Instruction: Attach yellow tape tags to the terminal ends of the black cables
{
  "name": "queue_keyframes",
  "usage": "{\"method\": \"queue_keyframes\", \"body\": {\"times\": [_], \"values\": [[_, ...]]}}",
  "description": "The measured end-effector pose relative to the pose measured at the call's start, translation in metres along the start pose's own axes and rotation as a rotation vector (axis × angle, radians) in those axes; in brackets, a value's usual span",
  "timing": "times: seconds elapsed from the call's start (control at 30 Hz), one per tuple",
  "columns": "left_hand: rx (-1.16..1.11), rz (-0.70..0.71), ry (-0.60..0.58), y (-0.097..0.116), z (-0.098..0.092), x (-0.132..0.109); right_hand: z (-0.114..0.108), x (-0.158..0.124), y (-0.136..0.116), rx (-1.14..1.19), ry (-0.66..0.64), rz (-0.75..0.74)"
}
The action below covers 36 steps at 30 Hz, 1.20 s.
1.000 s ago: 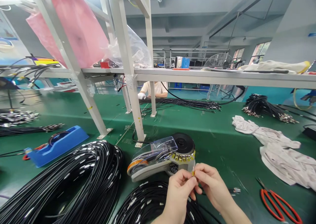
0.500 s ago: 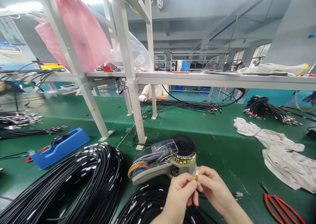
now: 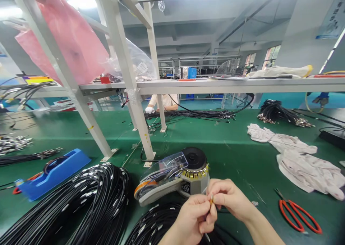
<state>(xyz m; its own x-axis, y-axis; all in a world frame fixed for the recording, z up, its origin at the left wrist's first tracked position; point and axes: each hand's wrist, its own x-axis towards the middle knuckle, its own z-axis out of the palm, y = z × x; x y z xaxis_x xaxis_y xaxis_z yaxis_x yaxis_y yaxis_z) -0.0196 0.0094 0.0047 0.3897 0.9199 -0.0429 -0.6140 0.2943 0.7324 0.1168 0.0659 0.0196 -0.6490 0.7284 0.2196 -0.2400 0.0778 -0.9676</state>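
Directly in front of me, my left hand and my right hand meet fingertip to fingertip. Between them they pinch a cable end with a small piece of yellow tape on it; most of it is hidden by the fingers. Just behind the hands stands a grey tape dispenser with a black wheel, yellow tape strips hanging around its rim. A coil of black cables with white labels lies below and left of my left hand, partly covered by it.
A larger black cable bundle and a blue tape holder lie left. Red-handled scissors and white gloves are on the right. White shelf posts rise from the green table. A person works across it.
My view has turned slightly right, so the surroundings sit further left. The fingers have shifted around the yellow tape and cover more of it; both hands still pinch there.
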Motion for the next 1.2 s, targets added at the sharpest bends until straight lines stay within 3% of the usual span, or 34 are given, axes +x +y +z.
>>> {"method": "queue_keyframes", "body": {"times": [0.07,0.17,0.23,0.33,0.4,0.53,0.63,0.67,0.87,1.03,1.2], "values": [[0.015,0.016,-0.009,-0.001,0.002,-0.003,-0.006,-0.002,-0.006,-0.053,0.013,0.034],[0.233,0.026,-0.04,-0.008,0.01,-0.009,-0.025,-0.008,-0.018,-0.172,0.208,-0.009],[0.491,-0.038,-0.198,-0.019,0.015,-0.012,-0.045,-0.018,-0.025,-0.219,0.377,-0.027],[0.906,-0.114,-0.554,-0.041,0.022,-0.014,-0.075,-0.04,-0.027,-0.23,0.551,0.014],[1.094,-0.071,-0.648,-0.053,0.025,-0.013,-0.093,-0.058,-0.02,-0.237,0.626,0.034],[1.308,0.022,-0.486,-0.059,0.028,0.002,-0.119,-0.083,0.003,-0.254,0.773,0.039],[1.591,0.067,-0.319,-0.061,0.028,0.029,-0.131,-0.088,0.018,-0.266,0.847,0.028],[1.673,0.07,-0.25,-0.063,0.027,0.041,-0.133,-0.088,0.021,-0.27,0.856,0.026],[1.787,0.028,-0.113,-0.095,0.02,0.092,-0.133,-0.085,0.032,-0.308,0.836,0.029],[1.731,0.044,-0.04,-0.108,0.024,0.1,-0.134,-0.086,0.037,-0.35,0.81,0.036],[1.539,0.063,-0.008,-0.079,0.037,0.08,-0.126,-0.085,0.028,-0.353,0.786,0.037]]}}
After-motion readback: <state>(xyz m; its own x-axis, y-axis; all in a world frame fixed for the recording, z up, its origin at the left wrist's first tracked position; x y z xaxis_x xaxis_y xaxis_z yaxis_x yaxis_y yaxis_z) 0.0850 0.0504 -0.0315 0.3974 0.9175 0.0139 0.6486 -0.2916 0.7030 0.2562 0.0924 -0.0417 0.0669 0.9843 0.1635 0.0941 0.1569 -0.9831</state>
